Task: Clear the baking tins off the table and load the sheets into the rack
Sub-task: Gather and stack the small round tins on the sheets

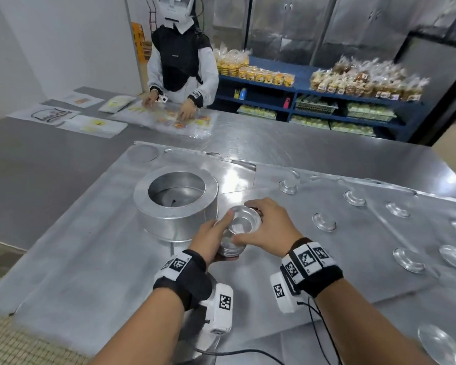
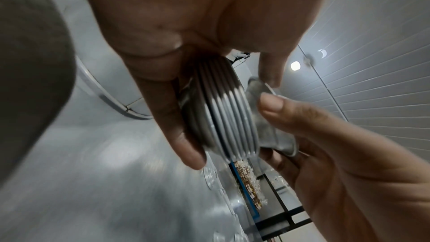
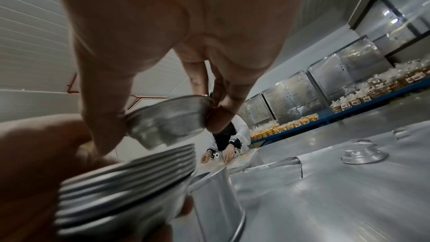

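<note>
My left hand (image 1: pixel 213 238) grips a nested stack of small round tins (image 1: pixel 231 248), seen edge-on in the left wrist view as the stack (image 2: pixel 230 117) and in the right wrist view as the stack (image 3: pixel 130 181). My right hand (image 1: pixel 263 227) pinches a single small tin (image 1: pixel 244 219) by its rim, just above the stack and tilted; the same tin (image 3: pixel 167 120) shows in the right wrist view. Both hands hover over a large baking sheet (image 1: pixel 116 259). Several small tins lie upside down on a second sheet (image 1: pixel 366 259) to the right, such as one tin (image 1: pixel 324 222).
A large round deep tin (image 1: pixel 175 204) stands just left of my hands. Across the steel table (image 1: pixel 50 167) another person (image 1: pixel 181 67) handles packets. Blue shelves (image 1: pixel 313 101) with bagged baked goods and steel cabinets (image 1: pixel 313 27) line the far wall.
</note>
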`<action>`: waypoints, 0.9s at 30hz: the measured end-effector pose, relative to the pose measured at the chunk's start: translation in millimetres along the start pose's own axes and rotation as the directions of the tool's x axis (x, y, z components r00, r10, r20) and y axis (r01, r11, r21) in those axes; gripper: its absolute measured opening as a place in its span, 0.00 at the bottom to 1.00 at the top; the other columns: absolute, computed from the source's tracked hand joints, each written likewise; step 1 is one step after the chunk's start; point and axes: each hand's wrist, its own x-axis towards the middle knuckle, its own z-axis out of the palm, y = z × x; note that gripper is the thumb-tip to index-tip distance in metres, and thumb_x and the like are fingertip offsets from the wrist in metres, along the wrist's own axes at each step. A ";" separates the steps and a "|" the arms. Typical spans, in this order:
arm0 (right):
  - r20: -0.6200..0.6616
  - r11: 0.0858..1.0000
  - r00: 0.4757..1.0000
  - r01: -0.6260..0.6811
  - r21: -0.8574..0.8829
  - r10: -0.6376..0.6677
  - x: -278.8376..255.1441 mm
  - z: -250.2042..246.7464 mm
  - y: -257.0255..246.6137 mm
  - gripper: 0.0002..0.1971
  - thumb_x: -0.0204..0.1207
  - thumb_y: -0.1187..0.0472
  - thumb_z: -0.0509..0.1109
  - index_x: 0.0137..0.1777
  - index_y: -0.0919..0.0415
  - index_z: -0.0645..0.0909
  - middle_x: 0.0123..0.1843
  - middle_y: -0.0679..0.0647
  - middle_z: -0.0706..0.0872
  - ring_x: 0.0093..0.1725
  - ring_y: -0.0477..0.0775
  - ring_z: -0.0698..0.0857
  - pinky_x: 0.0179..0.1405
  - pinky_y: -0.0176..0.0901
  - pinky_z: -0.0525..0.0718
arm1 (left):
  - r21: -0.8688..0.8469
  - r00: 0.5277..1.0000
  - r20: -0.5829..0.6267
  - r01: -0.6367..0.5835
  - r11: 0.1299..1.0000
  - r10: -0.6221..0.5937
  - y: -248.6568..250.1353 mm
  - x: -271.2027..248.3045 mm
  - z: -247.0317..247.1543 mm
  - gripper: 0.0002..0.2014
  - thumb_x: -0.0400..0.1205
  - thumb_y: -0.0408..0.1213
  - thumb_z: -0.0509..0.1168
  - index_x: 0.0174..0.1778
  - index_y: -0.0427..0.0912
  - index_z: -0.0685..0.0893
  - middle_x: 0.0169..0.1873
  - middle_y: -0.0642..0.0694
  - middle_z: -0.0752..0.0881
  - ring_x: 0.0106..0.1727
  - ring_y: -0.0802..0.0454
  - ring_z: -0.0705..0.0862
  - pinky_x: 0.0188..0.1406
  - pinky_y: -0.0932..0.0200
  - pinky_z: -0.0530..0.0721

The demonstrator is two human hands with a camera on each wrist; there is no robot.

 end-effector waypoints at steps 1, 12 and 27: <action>0.009 1.000 1.000 0.000 -0.011 0.000 -10.2 0.5 -0.2 0.45 0.50 0.37 0.85 0.69 0.49 0.78 0.60 0.43 0.78 0.59 0.43 0.80 0.61 0.38 0.80 | -0.002 1.000 -0.001 0.010 1.000 -0.010 -3.1 -3.0 3.3 0.26 0.77 0.58 0.73 0.62 0.41 0.87 0.53 0.34 0.91 0.49 0.37 0.92 0.43 0.42 0.90; 0.034 0.996 0.996 -0.081 -0.025 0.082 -84.7 -7.5 10.5 0.33 0.51 0.45 0.87 0.58 0.51 0.83 0.55 0.47 0.81 0.53 0.44 0.80 0.53 0.35 0.80 | 0.162 0.999 0.040 0.028 0.986 -0.035 -39.1 -21.7 43.5 0.14 0.80 0.22 0.65 0.62 0.32 0.80 0.54 0.29 0.84 0.45 0.35 0.86 0.46 0.25 0.87; 0.060 0.952 0.951 -0.305 0.016 0.303 -135.8 -50.1 134.9 0.51 0.45 0.56 0.92 0.74 0.52 0.76 0.60 0.45 0.79 0.53 0.42 0.81 0.54 0.35 0.82 | 0.344 0.984 0.139 0.060 0.937 -0.114 -95.5 -1.1 144.3 0.11 0.80 0.24 0.67 0.56 0.38 0.82 0.50 0.33 0.86 0.52 0.32 0.87 0.51 0.25 0.87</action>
